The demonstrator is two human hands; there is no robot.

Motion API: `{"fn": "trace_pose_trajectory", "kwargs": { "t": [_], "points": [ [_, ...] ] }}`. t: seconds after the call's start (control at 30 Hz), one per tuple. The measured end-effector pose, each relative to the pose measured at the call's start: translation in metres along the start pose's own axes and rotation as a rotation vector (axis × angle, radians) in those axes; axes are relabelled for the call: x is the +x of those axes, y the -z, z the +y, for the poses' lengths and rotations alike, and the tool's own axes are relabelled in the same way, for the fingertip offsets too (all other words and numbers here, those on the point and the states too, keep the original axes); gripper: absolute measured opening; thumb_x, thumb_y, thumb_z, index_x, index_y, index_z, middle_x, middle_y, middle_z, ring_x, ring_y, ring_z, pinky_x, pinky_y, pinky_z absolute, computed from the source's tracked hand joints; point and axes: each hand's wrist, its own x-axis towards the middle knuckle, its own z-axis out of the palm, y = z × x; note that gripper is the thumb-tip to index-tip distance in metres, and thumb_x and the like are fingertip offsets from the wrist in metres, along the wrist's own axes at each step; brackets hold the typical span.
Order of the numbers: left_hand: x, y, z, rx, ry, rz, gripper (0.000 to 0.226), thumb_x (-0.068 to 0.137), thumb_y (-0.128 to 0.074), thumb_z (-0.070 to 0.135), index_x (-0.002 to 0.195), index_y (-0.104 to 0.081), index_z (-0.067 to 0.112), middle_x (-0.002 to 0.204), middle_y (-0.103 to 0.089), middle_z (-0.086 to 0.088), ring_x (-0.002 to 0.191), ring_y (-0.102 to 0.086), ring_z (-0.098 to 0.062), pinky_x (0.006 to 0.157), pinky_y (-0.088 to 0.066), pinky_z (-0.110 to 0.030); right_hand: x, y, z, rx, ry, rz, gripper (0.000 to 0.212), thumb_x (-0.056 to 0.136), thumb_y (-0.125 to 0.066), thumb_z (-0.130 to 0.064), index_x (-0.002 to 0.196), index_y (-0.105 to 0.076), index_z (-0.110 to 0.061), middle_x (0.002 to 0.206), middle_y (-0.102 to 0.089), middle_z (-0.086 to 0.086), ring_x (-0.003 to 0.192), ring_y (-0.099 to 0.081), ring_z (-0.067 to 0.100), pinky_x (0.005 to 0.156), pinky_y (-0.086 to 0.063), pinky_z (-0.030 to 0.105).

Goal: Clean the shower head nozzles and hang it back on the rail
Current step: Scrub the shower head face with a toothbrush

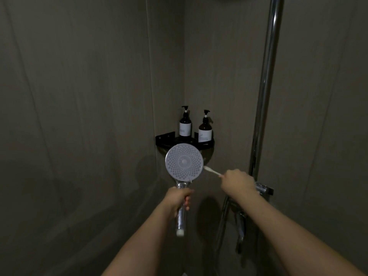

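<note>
While my left hand (pixel 180 198) wraps its fingers round the chrome handle of the shower head (pixel 184 162), the round face with its rings of nozzles is turned straight back at me, held up in front of the corner shelf (pixel 165 139) and its two pump bottles (pixel 185 124). My right hand (pixel 238 183) is clenched round the handle of a toothbrush (pixel 212 171), whose bristle end sits at the right edge of the face — touching or just shy of it, I can't tell from here.

I judge the scrubbing to be under way, with the hanging-up not yet begun; the rail (pixel 266 86) stands well to the right, running up the wall above the mixer valve (pixel 262 189).

To do this step well, I'd keep the left grip firm and close under the head so the face doesn't twist away under the brush. I'd work the bristles in small circles, ring by ring, from the rim towards the centre disc — light pressure, since soft nozzles only need flexing to shed scale. I'd hold the face tilted toward me so missed rows show in this dim light. The main risk, as I see it, is the wet handle slipping.
</note>
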Motion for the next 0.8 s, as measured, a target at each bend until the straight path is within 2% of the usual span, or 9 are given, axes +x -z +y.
{"fn": "trace_pose_trajectory", "kwargs": {
  "t": [0.1, 0.17, 0.3, 0.37, 0.47, 0.57, 0.67, 0.73, 0.8],
  "points": [
    [0.002, 0.006, -0.005, -0.01, 0.017, 0.01, 0.031, 0.09, -0.052, 0.002, 0.062, -0.042, 0.011, 0.036, -0.038, 0.002, 0.027, -0.034, -0.007, 0.033, -0.032, -0.015, -0.005, 0.0, -0.006, -0.019, 0.122, 0.112, 0.04, 0.1, -0.029, -0.035, 0.109, -0.061, -0.013, 0.099, -0.065, 0.009, 0.088, -0.064, 0.026, 0.071, -0.045, 0.033],
    [0.002, 0.002, -0.006, -0.001, 0.017, -0.012, 0.031, 0.09, -0.051, 0.002, 0.062, -0.042, 0.011, 0.035, -0.037, 0.003, 0.026, -0.034, -0.007, 0.032, -0.032, -0.015, -0.01, -0.009, -0.022, -0.023, 0.242, 0.094, 0.04, 0.1, -0.029, -0.037, 0.108, -0.06, -0.014, 0.096, -0.065, 0.009, 0.088, -0.064, 0.027, 0.071, -0.046, 0.035],
    [0.001, -0.002, -0.004, 0.03, 0.029, -0.048, 0.027, 0.089, -0.053, 0.002, 0.066, -0.043, 0.012, 0.037, -0.039, 0.003, 0.028, -0.036, -0.007, 0.033, -0.034, -0.016, 0.004, -0.016, 0.002, 0.102, -0.001, 0.073, 0.039, 0.1, -0.032, -0.035, 0.108, -0.063, -0.013, 0.097, -0.067, 0.009, 0.08, -0.062, 0.023, 0.067, -0.047, 0.033],
    [0.001, -0.002, -0.005, 0.02, 0.034, -0.055, 0.026, 0.089, -0.053, 0.002, 0.067, -0.043, 0.012, 0.037, -0.039, 0.003, 0.028, -0.035, -0.007, 0.033, -0.034, -0.016, 0.005, -0.014, 0.009, 0.124, 0.025, 0.128, 0.04, 0.1, -0.029, -0.036, 0.106, -0.062, -0.013, 0.09, -0.065, 0.007, 0.077, -0.062, 0.023, 0.066, -0.047, 0.033],
    [0.004, -0.006, -0.006, 0.009, 0.037, -0.076, 0.026, 0.09, -0.051, 0.003, 0.067, -0.043, 0.012, 0.035, -0.039, 0.004, 0.027, -0.035, -0.006, 0.032, -0.032, -0.015, 0.0, -0.02, 0.001, 0.108, 0.214, 0.07, 0.038, 0.1, -0.031, -0.038, 0.104, -0.061, -0.015, 0.079, -0.06, 0.004, 0.07, -0.058, 0.021, 0.063, -0.047, 0.032],
    [0.005, -0.009, -0.007, 0.035, 0.029, -0.095, 0.026, 0.091, -0.053, 0.006, 0.067, -0.043, 0.012, 0.035, -0.039, 0.003, 0.027, -0.035, -0.006, 0.033, -0.033, -0.014, 0.004, -0.024, 0.007, 0.167, 0.068, 0.071, 0.041, 0.101, -0.03, -0.036, 0.104, -0.063, -0.011, 0.087, -0.065, 0.01, 0.074, -0.06, 0.025, 0.061, -0.041, 0.029],
    [0.006, -0.009, -0.007, -0.058, -0.003, -0.102, 0.033, 0.093, -0.053, 0.035, 0.07, -0.048, 0.013, 0.043, -0.042, 0.0, 0.033, -0.039, -0.009, 0.037, -0.035, -0.017, 0.004, -0.021, 0.006, 0.271, 0.061, 0.113, 0.04, 0.101, -0.03, -0.035, 0.093, -0.062, -0.011, 0.075, -0.06, 0.005, 0.061, -0.052, 0.018, 0.053, -0.038, 0.027],
    [0.009, -0.008, -0.006, -0.164, 0.021, -0.103, 0.059, 0.09, -0.034, 0.063, 0.066, -0.051, 0.012, 0.048, -0.046, -0.003, 0.038, -0.042, -0.013, 0.041, -0.036, -0.02, 0.002, -0.019, 0.001, 0.412, 0.184, 0.038, 0.035, 0.1, -0.034, -0.034, 0.077, -0.057, -0.02, 0.067, -0.054, 0.0, 0.058, -0.05, 0.014, 0.056, -0.043, 0.032],
    [0.012, -0.005, -0.004, -0.22, 0.043, -0.112, 0.077, 0.086, -0.019, 0.074, 0.07, -0.055, 0.009, 0.052, -0.05, -0.006, 0.043, -0.046, -0.016, 0.045, -0.038, -0.022, -0.001, -0.019, -0.001, 0.48, 0.272, -0.084, 0.035, 0.099, -0.038, -0.034, 0.067, -0.05, -0.027, 0.065, -0.052, -0.003, 0.058, -0.049, 0.012, 0.061, -0.045, 0.032]
  ]
}}
